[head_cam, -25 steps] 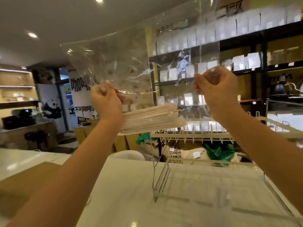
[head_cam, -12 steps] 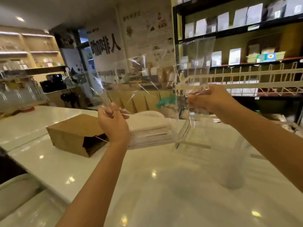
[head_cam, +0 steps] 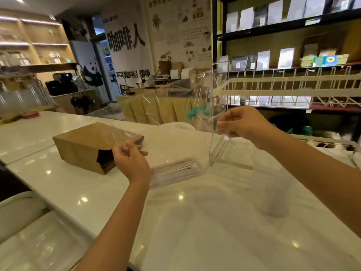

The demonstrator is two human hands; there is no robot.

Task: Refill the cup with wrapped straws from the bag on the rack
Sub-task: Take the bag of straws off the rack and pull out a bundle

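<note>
A clear plastic bag point(head_cam: 175, 122) hangs between my two hands, its bottom resting on the white counter point(head_cam: 195, 222). A stack of paper-wrapped straws point(head_cam: 173, 171) lies flat inside it at the bottom. My left hand point(head_cam: 130, 161) pinches the bag's left edge low, near the straws. My right hand point(head_cam: 240, 125) pinches its right edge higher up. A clear, blurred cup point(head_cam: 277, 192) stands on the counter to the right, below my right forearm.
A brown paper bag point(head_cam: 88, 145) lies on its side left of my left hand. A clear acrylic stand point(head_cam: 220, 149) is behind the straws. A white wire rack point(head_cam: 293, 89) runs along the right, with dark shelves of packets behind.
The plastic bag has come down from head height in front of the rack onto the counter. Both hands lowered with it and my view tilted down and left.
</note>
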